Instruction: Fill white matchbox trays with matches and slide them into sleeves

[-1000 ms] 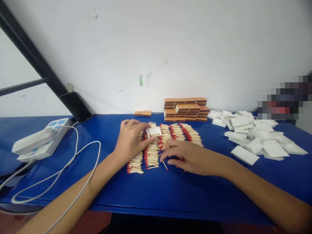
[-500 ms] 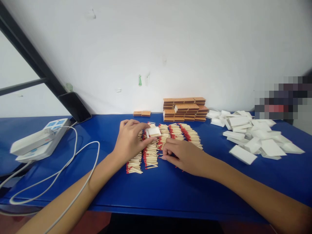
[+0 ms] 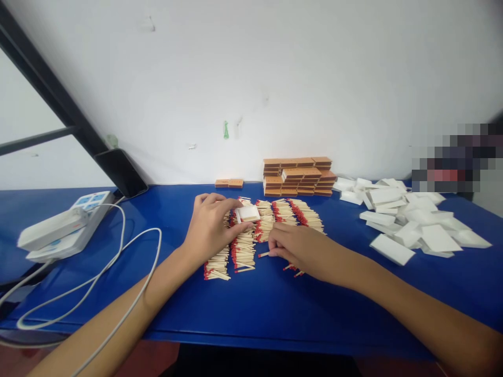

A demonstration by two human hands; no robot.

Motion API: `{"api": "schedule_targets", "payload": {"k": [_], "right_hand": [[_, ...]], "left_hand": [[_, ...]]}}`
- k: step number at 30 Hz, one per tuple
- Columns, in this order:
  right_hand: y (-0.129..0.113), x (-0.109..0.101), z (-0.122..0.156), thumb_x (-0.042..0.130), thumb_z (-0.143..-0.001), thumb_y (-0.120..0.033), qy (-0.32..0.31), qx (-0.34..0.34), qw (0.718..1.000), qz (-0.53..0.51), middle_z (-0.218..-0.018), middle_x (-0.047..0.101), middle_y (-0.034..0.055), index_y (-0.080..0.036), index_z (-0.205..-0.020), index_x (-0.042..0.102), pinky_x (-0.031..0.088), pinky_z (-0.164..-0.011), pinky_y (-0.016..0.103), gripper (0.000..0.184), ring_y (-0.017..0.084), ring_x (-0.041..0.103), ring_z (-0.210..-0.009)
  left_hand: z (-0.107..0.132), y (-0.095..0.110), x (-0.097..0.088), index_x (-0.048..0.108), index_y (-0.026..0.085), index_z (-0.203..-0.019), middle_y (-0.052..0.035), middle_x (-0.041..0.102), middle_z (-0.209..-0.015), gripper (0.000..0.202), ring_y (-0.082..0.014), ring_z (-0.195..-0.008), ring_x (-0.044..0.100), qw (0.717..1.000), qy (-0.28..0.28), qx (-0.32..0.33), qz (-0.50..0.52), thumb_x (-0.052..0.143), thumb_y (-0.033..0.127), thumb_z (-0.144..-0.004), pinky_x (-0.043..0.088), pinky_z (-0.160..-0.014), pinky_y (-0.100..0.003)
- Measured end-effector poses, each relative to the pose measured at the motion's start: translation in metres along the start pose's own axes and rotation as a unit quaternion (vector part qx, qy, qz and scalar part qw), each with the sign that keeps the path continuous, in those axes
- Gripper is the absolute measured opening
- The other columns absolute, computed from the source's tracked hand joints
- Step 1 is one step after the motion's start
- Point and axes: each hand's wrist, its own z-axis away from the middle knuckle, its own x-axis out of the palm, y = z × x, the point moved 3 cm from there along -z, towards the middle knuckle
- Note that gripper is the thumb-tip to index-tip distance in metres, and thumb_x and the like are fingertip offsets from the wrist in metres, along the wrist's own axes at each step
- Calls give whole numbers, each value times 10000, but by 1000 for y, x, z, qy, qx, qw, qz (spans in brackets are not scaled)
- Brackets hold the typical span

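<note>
My left hand point(image 3: 212, 222) is closed on a small white matchbox tray point(image 3: 248, 212), held between thumb and fingers over the rows of matches. A few matches lie inside that tray. To its right, my right hand point(image 3: 293, 245) pinches a match point(image 3: 263, 255) whose red head points left, low over the blue table. Rows of red-headed matches point(image 3: 244, 251) spread beneath and around both hands. Part of the rows on the right is hidden behind my right hand.
Brown matchboxes point(image 3: 304, 178) are stacked against the wall, with two more matchboxes point(image 3: 228, 183) to their left. White matchbox trays point(image 3: 408, 217) lie heaped at the right. A power strip point(image 3: 70, 225), a white cable point(image 3: 121, 235) and a black phone point(image 3: 121, 172) are on the left.
My right hand has moved slightly right, and a match now shows clearly at its fingertips. My left hand and the tray have barely moved.
</note>
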Motion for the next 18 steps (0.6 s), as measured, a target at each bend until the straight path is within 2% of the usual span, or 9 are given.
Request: {"api": "schedule_targets", "payload": {"k": [2,6,8,11,18], "right_hand": [[5,-6,0,568,-1023,-165,35,-14,999,2,-959,667,33,-198,-897,600,437,-674,285,134,166,624,-775],[11,-23,2,565,-1049,-253,185,-35,982,12,-891,624,22,-203,-913,597,430,-666,286,148,163,589,-735],[9,-26,2,566,-1053,-271,237,-42,971,18,-892,615,21,-202,-925,595,427,-656,285,148,157,582,-722],[4,-21,2,545,-1060,-257,252,-51,966,41,-908,629,23,-204,-927,588,425,-648,290,149,159,587,-728],[-1,-11,1,491,-1082,-297,243,-42,964,103,-941,658,50,-209,-949,593,437,-650,312,190,184,625,-776]], "left_hand": [[0,0,0,697,225,-1087,-32,776,-1075,371,-255,-1002,662,1000,2,2,0,868,430,-829,373,-955,-450],[0,4,1,699,215,-1075,-38,776,-1040,383,-252,-997,669,1000,5,18,15,855,469,-835,383,-954,-444],[2,8,1,701,212,-1074,-46,774,-1040,426,-254,-1012,674,999,6,32,27,864,504,-811,385,-969,-444],[4,17,2,705,217,-1084,-49,775,-1045,481,-257,-1038,678,998,0,49,42,872,546,-775,380,-1005,-451],[6,28,2,718,233,-1105,-49,769,-1028,476,-253,-1061,679,996,-6,78,47,831,584,-804,366,-1070,-463]]}}
